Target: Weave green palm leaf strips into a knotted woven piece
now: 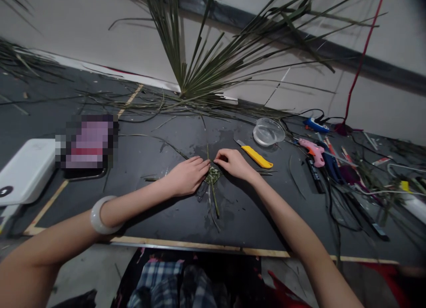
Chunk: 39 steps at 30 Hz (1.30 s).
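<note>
A small woven piece of green palm leaf strips (213,175) lies on the dark mat (159,210), with loose strip ends trailing toward me. My left hand (187,175) rests on its left side, fingers curled and pressing the weave. On the piece's upper right edge my right hand (234,163) has its fingers bent and pinched on a strip. A pale bangle (99,216) sits on my left wrist.
A yellow utility knife (254,155) and a clear plastic bowl (268,131) lie just right of my hands. Further right are a pink glue gun (313,151), cables and tools. A palm frond (206,73) spreads at the back. A white box (26,168) sits at left.
</note>
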### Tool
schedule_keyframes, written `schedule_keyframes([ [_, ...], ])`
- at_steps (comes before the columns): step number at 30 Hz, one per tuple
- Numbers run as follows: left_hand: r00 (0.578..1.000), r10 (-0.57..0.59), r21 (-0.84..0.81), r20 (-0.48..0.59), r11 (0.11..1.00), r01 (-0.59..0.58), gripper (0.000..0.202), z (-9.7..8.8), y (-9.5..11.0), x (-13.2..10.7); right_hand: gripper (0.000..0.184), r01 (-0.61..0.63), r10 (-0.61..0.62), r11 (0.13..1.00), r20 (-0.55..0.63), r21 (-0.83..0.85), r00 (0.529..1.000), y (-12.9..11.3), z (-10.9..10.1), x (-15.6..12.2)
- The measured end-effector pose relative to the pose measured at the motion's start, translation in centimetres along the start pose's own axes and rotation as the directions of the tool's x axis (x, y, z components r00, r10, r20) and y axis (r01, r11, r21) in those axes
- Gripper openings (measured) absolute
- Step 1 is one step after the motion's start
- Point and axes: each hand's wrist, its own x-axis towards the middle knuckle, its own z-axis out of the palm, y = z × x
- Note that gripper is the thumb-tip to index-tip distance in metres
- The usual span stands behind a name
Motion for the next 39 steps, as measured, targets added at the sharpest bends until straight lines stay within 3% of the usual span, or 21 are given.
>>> schedule_keyframes([
  [9,1.0,-0.018,0.041,-0.012,0.999,0.019,0.038,0.3,0.5,0.1,0.016,0.063,-0.079,0.978,-0.07,-0.197,0.994,-1.0,1.3,-1.3],
  [18,1.0,0.004,0.08,0.015,0.997,-0.005,0.037,0.0,0.7,0.3,0.025,-0.024,-0.013,0.865,-0.07,-0.501,0.997,-2.7,2.9,-2.0],
  [22,1.0,0.005,0.084,0.027,0.996,-0.007,0.039,0.1,0.7,0.3,0.025,-0.104,0.05,0.855,-0.118,-0.508,0.992,-3.0,3.0,-2.0],
  [32,1.0,0.002,0.085,-0.017,0.996,-0.001,0.04,0.6,0.6,0.0,0.016,-0.005,-0.012,0.943,-0.051,-0.332,0.999,-1.7,1.7,-0.8],
  [39,0.999,0.017,0.072,-0.049,0.997,-0.013,0.037,0.7,0.3,-0.1,0.021,0.063,-0.099,0.891,-0.056,-0.449,0.994,-1.5,2.5,-0.8],
])
